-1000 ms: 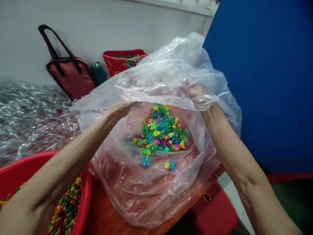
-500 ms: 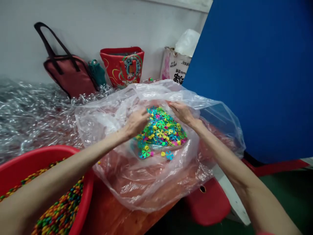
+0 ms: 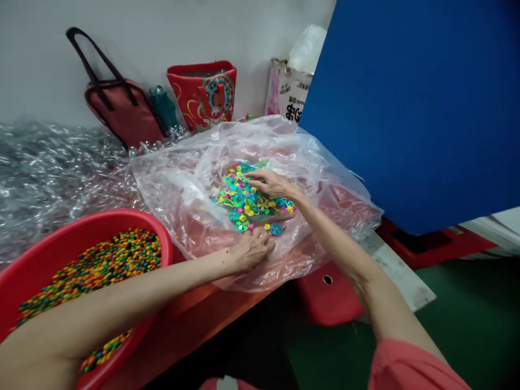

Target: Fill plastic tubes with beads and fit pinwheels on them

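- At far left of the bench, a heap of crumpled clear film is banked against the wall; a maroon handbag is propped behind it.
- Red basin of multicoloured beads is set at the near edge, seemingly for short reach; left forearm is laid across its rim.
- Left hand: fingers released, spread flat on the bag film, just beside loose pinwheel pieces; nothing seems grasped.
- Clear plastic bag is spread open on the orange table, mouth apparently folded back for access to the contents.
- Pinwheel pieces are piled inside the bag, on its floor.
- Right hand: fingers extended, lightly curled over the pile; any grasp cannot be told.
- Blue board closes the right side, leaving little room past the bag; table edge runs close in front, so bag overhang is near.
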Action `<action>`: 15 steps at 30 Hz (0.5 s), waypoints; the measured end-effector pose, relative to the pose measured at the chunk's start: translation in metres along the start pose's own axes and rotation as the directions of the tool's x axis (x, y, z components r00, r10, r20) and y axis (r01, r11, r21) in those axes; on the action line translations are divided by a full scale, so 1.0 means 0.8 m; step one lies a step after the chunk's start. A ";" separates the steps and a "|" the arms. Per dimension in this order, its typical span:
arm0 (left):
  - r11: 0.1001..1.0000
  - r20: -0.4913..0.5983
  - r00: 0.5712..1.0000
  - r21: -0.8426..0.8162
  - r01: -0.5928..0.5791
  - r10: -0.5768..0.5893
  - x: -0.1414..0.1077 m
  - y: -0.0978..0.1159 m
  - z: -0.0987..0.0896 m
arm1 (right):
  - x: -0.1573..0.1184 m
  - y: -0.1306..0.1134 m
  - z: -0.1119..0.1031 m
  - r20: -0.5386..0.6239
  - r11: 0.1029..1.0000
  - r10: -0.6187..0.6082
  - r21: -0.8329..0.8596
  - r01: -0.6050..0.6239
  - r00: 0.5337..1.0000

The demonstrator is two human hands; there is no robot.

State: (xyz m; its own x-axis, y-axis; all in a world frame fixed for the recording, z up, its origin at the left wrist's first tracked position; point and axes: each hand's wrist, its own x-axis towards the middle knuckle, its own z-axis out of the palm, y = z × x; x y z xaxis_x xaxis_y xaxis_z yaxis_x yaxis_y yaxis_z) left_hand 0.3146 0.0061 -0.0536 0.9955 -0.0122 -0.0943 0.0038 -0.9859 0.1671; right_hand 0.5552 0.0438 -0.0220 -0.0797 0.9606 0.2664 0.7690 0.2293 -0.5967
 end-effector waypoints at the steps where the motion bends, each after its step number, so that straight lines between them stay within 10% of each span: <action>1: 0.999 0.027 1.000 0.054 0.009 -0.010 -0.006 0.006 -0.001 | -0.007 -0.006 -0.003 -0.031 1.000 -0.004 -0.011 0.004 1.000; 6: 0.988 0.097 0.993 0.145 0.054 -0.068 -0.028 0.032 0.011 | -0.051 -0.015 0.009 -0.146 0.994 0.042 -0.094 -0.056 0.988; 12: 0.986 0.075 0.995 0.158 0.059 -0.071 -0.037 0.038 0.026 | -0.087 -0.023 0.083 -0.352 0.847 0.336 -0.293 -0.444 0.874; 15: 0.988 0.037 0.998 0.151 0.041 -0.047 -0.039 0.037 0.029 | -0.090 -0.036 0.106 -0.310 0.887 0.286 -0.272 -0.373 0.906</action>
State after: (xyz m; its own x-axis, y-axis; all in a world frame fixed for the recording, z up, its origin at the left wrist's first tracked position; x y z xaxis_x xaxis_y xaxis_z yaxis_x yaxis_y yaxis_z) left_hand 0.2815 -0.0264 -0.0682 0.9900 0.0282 -0.1380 0.0302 -0.9995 0.0127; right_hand 0.4848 -0.0186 -0.0883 0.3449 0.8875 0.3055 0.8843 -0.1981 -0.4228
